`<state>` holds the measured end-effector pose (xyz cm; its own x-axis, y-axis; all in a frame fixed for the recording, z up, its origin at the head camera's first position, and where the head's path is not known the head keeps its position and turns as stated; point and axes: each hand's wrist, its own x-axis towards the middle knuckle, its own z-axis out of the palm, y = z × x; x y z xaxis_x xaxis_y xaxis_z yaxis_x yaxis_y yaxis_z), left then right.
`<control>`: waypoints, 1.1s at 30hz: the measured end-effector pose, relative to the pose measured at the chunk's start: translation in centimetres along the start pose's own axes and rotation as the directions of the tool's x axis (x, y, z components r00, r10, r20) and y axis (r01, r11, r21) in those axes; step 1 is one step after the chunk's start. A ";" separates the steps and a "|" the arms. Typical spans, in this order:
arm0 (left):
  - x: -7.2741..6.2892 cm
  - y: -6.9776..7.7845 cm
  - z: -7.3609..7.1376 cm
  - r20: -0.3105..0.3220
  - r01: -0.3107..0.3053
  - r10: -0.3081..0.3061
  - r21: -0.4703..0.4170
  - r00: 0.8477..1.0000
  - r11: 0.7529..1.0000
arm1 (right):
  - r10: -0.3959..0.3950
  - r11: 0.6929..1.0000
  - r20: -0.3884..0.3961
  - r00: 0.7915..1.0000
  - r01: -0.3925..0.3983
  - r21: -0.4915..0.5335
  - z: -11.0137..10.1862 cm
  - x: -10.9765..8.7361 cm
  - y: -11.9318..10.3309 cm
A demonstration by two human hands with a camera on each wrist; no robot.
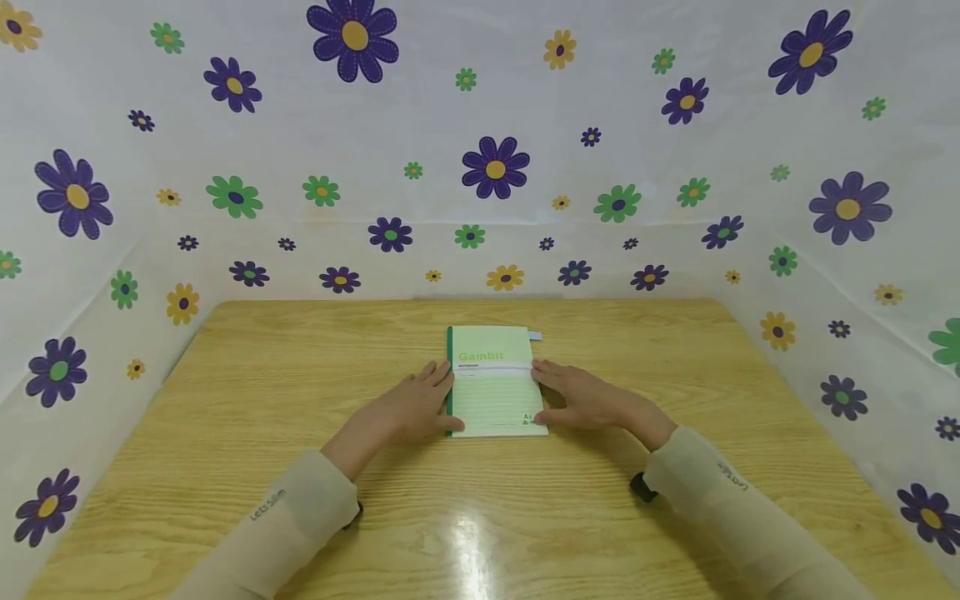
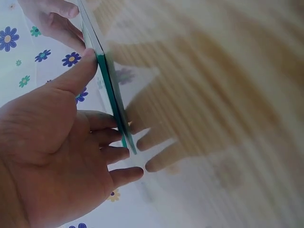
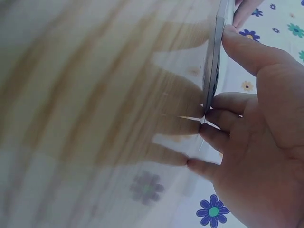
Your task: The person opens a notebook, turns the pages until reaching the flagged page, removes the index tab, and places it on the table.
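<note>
A pale green notebook (image 1: pixel 491 396) with "Gambit" on its cover lies flat on the table, its dark green spine at the left. My left hand (image 1: pixel 420 406) touches the spine side, with the thumb over the lower left corner and the other fingers along the edge. On the opposite side, my right hand (image 1: pixel 585 398) touches the right edge, thumb near the lower corner. The left wrist view shows straight fingers beside the green spine (image 2: pixel 110 85). In the right wrist view, extended fingers meet the table beside the page edge (image 3: pixel 216 57).
The wooden table (image 1: pixel 300 358) has a glossy surface that mirrors the hands. White cloth (image 1: pixel 420 108) printed with purple, green and yellow flowers rises behind the table and at both sides. A small pale tab (image 1: pixel 536 336) sticks out at the notebook's upper right.
</note>
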<state>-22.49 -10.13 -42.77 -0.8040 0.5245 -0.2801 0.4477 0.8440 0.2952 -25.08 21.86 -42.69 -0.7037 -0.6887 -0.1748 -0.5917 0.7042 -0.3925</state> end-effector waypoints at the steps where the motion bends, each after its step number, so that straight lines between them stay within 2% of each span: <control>1: 0.0 -0.1 0.0 0.004 -0.002 0.002 0.006 1.000 1.000 | 0.004 1.000 0.006 1.000 -0.004 -0.004 -0.1 0.0 -0.1; 13: -0.4 -0.3 -0.7 0.034 -0.025 0.025 -0.010 0.999 1.000 | 0.048 0.996 0.044 0.998 -0.045 -0.081 -0.1 -0.6 -0.9; 22: -1.2 -0.4 -0.1 0.042 -0.093 0.092 0.018 0.995 0.996 | 0.026 0.996 0.032 0.999 -0.023 -0.091 0.5 -1.8 -1.6; 30: -2.0 0.1 0.3 0.041 -0.088 0.090 -0.039 0.995 0.995 | 0.005 0.997 0.018 1.000 -0.003 -0.082 0.9 -2.9 -2.1; 33: -2.3 0.2 0.5 0.034 -0.094 0.095 -0.034 0.995 0.995 | 0.000 0.996 0.013 1.000 0.001 -0.086 1.1 -3.2 -2.3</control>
<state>-20.35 -11.11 -42.49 -0.7442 0.6056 -0.2818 0.5076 0.7870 0.3506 -21.04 22.28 -42.20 -0.6986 -0.6909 -0.1860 -0.6243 0.7156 -0.3134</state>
